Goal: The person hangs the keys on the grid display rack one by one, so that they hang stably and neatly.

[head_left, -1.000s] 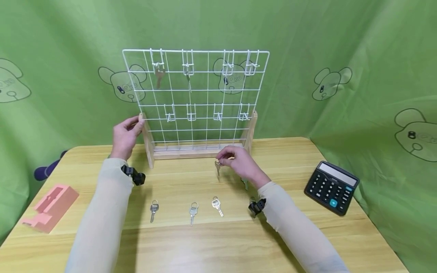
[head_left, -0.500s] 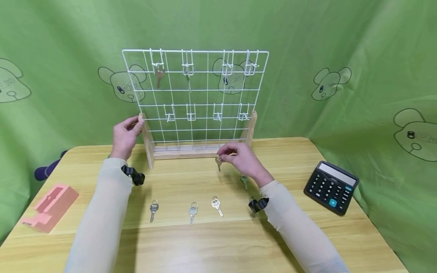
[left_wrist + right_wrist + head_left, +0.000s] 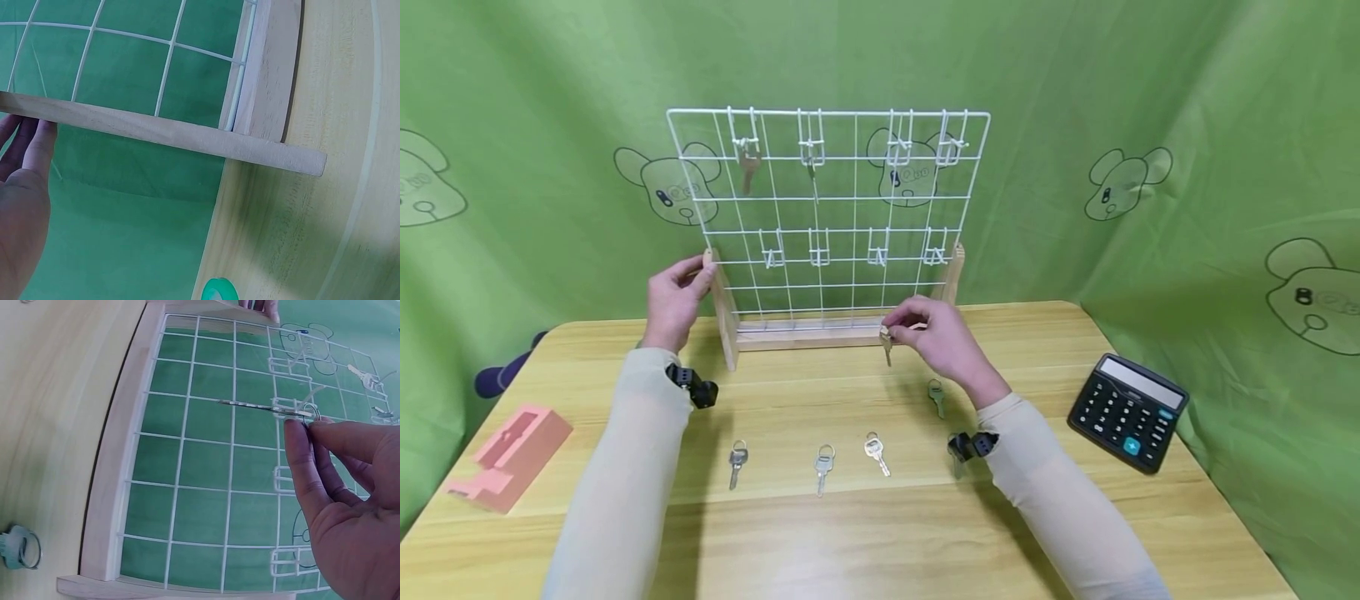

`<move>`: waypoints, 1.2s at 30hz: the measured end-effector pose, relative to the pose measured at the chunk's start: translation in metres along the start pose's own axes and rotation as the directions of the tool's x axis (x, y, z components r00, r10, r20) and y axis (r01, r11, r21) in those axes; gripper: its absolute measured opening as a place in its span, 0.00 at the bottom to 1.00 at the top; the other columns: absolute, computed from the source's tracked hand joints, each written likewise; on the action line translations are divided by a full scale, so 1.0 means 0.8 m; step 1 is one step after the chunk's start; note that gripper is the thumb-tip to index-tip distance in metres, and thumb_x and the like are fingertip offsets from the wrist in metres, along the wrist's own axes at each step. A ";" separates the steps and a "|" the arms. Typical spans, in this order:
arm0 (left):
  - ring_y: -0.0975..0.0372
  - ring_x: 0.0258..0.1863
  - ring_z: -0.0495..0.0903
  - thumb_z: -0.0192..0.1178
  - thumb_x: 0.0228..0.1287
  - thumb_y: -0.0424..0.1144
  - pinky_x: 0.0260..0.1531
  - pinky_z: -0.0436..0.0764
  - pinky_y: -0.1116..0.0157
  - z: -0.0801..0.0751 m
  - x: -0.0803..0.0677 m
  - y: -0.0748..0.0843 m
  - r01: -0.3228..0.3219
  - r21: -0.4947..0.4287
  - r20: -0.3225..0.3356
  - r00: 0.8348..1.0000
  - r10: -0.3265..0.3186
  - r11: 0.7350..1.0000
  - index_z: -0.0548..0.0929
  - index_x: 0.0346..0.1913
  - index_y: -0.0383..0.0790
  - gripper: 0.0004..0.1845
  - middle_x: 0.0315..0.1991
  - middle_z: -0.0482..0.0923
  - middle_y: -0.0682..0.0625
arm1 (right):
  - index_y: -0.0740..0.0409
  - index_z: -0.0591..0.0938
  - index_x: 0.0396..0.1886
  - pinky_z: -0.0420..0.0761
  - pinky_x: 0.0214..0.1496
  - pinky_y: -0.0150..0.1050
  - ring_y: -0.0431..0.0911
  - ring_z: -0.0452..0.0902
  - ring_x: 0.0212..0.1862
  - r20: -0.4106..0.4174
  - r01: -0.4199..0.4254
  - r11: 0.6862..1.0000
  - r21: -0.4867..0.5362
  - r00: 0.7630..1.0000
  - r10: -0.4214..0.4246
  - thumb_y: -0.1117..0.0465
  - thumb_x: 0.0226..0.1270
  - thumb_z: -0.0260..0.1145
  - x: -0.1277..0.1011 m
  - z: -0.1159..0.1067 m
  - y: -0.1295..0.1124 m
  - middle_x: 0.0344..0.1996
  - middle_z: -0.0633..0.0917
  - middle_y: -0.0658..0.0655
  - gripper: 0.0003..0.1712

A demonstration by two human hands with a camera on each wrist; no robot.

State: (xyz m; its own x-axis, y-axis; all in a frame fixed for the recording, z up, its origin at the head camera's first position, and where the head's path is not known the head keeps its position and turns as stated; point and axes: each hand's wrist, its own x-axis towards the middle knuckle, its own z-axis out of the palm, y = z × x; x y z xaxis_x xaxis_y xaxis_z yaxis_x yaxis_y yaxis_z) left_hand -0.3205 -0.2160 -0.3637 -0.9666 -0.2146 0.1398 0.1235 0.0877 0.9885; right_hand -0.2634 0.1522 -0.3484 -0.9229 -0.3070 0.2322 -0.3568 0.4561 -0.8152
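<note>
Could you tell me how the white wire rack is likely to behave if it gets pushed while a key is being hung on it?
The wire rack looks light: thin wire grid in a slim wooden frame. Tall on narrow feet, it would probably tip or slide under a push near the top. That may be why the left hand holds its left post while the right hand pinches a key.

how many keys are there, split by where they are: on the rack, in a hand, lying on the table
keys hanging on the wire rack: 2
key pinched in the right hand: 1
keys lying on the table: 4
total: 7
</note>
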 end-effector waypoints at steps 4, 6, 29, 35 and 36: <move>0.54 0.58 0.74 0.63 0.67 0.44 0.59 0.76 0.68 0.000 0.001 -0.001 0.004 0.003 -0.001 1.000 -0.004 1.000 0.73 0.66 0.35 0.28 0.62 0.73 0.38 | 0.59 0.85 0.40 0.87 0.43 0.41 0.50 0.81 0.40 -0.005 -0.013 1.000 0.013 1.000 0.013 0.71 0.65 0.67 0.001 -0.002 -0.007 0.39 0.84 0.54 0.06; 0.54 0.59 0.74 0.63 0.68 0.44 0.59 0.76 0.67 -0.001 0.001 -0.001 0.007 0.006 0.000 1.000 -0.007 1.000 0.73 0.66 0.36 0.28 0.62 0.73 0.38 | 0.60 0.85 0.40 0.87 0.43 0.42 0.50 0.81 0.40 -0.007 -0.017 1.000 0.023 1.000 0.018 0.71 0.65 0.67 0.003 -0.003 -0.011 0.38 0.84 0.55 0.06; 0.54 0.58 0.74 0.63 0.68 0.44 0.59 0.76 0.67 0.002 0.001 -0.002 0.002 0.000 0.001 1.000 -0.002 1.000 0.73 0.66 0.35 0.27 0.62 0.73 0.38 | 0.62 0.84 0.43 0.84 0.45 0.42 0.51 0.82 0.40 -0.135 0.035 0.999 -0.007 0.990 -0.036 0.71 0.65 0.67 0.024 -0.035 -0.048 0.37 0.85 0.57 0.08; 0.54 0.58 0.74 0.63 0.67 0.45 0.59 0.76 0.66 0.000 -0.002 -0.001 0.009 0.002 0.001 1.000 -0.009 1.000 0.73 0.66 0.36 0.28 0.62 0.72 0.38 | 0.61 0.84 0.43 0.84 0.44 0.40 0.48 0.81 0.39 -0.191 0.053 0.998 -0.023 0.980 -0.056 0.71 0.64 0.67 0.030 -0.037 -0.054 0.37 0.85 0.56 0.08; 0.53 0.59 0.74 0.63 0.68 0.45 0.59 0.76 0.66 -0.001 -0.002 -0.001 0.008 0.004 0.001 1.000 -0.008 1.000 0.72 0.66 0.35 0.28 0.63 0.72 0.38 | 0.61 0.84 0.43 0.83 0.44 0.40 0.47 0.80 0.39 -0.199 0.055 0.998 -0.023 0.978 -0.058 0.71 0.64 0.67 0.032 -0.037 -0.055 0.37 0.85 0.55 0.08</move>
State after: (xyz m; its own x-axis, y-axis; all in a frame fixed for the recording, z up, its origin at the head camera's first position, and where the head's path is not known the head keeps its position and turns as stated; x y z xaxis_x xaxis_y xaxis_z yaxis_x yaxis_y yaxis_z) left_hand -0.3187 -0.2162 -0.3643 -0.9678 -0.2141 0.1322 0.1152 0.0904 0.9892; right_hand -0.2756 0.1488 -0.2908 -0.9109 -0.1606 0.3801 -0.4099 0.4576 -0.7890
